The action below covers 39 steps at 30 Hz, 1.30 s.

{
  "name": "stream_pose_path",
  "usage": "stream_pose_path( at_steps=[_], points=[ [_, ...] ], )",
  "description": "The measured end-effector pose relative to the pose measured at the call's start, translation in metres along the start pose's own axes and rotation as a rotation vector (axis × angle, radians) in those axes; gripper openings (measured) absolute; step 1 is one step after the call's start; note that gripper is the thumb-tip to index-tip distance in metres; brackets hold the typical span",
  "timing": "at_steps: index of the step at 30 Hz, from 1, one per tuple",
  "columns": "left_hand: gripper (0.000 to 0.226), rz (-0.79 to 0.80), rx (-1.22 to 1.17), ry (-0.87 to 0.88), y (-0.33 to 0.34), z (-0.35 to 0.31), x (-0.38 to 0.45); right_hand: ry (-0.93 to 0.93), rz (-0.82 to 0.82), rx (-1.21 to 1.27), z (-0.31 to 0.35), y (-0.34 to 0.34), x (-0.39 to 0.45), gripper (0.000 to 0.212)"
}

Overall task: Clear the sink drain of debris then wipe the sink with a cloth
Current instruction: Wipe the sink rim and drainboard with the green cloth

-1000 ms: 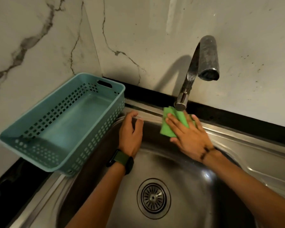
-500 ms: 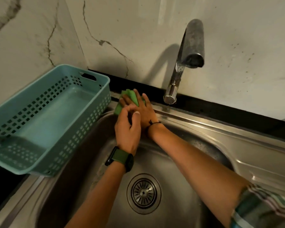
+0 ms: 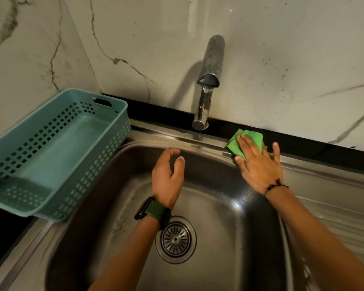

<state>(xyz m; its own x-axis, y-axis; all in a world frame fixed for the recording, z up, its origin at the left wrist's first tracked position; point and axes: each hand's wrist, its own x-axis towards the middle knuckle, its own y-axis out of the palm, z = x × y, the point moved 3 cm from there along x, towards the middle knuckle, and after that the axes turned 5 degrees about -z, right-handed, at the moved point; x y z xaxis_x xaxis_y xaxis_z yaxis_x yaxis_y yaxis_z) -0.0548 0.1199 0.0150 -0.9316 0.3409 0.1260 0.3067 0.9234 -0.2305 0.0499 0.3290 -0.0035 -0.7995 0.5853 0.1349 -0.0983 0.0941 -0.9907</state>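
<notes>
I see the steel sink with its drain strainer bare of debris. The teal basket sits empty at its left rim. My right hand presses flat fingers on the green cloth at the back rim; my left hand hovers, loosely curled, holding nothing.

Single head view: looks forward and steeply down, close over sink, wall behind filling top.
</notes>
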Motion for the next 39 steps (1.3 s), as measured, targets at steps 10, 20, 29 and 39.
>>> stream_pose_path(
  at_steps=[10,20,29,39],
  points=[
    [0.017,0.051,-0.091,0.033,0.08,-0.028,0.005,-0.147,0.019,0.094,0.054,-0.001,0.051,0.055],
    [0.023,0.167,-0.035,0.082,0.111,-0.046,-0.006,0.624,0.081,0.087,-0.171,-0.02,-0.031,0.051],
    [0.022,0.13,-0.077,0.039,0.13,-0.046,-0.016,0.118,-0.044,0.122,-0.014,0.001,0.013,0.055],
    [0.02,0.151,-0.063,0.065,0.122,-0.047,-0.024,-0.276,0.035,0.012,-0.054,-0.015,-0.036,0.056]
  ],
)
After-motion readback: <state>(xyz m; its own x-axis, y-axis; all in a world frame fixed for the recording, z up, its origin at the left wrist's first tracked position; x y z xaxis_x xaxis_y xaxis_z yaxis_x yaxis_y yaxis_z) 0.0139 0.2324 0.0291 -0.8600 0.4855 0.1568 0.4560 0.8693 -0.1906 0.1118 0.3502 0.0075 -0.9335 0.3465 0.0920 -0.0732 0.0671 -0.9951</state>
